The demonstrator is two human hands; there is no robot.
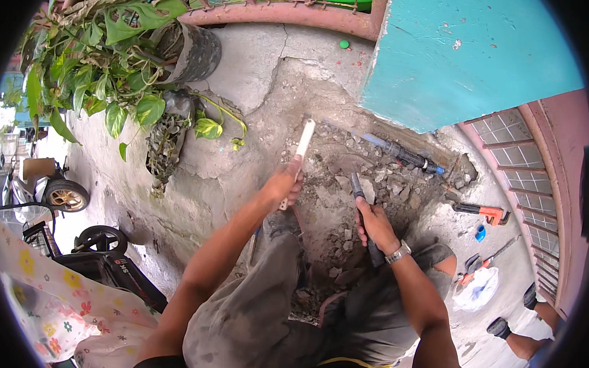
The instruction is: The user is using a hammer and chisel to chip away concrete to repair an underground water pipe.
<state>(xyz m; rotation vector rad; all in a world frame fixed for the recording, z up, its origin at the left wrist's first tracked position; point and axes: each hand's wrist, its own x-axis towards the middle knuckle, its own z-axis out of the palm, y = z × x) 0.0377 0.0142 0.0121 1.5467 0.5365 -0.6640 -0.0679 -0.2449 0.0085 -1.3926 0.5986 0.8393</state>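
My left hand (283, 183) is closed around a long, narrow off-white piece (304, 140) with a rounded end; its exact kind I cannot tell. In my right hand (375, 227) is a dark grey pipe-like piece (356, 184), tilted, with ends showing above and below the fingers. Both hands are over a dug-out patch of broken concrete and rubble (344, 244) between my knees. Beyond them, a bluish pipe (374, 140) with a black coupling (409, 155) lies along the trench below the turquoise wall.
An orange-handled pipe wrench (481, 211), a small blue fitting (480, 233), orange-handled tools (476, 265) and a plastic bag (477, 289) lie at right. Another person's feet (499, 327) show lower right. A potted plant (195, 54) stands far left; a turquoise wall (468, 54) juts in.
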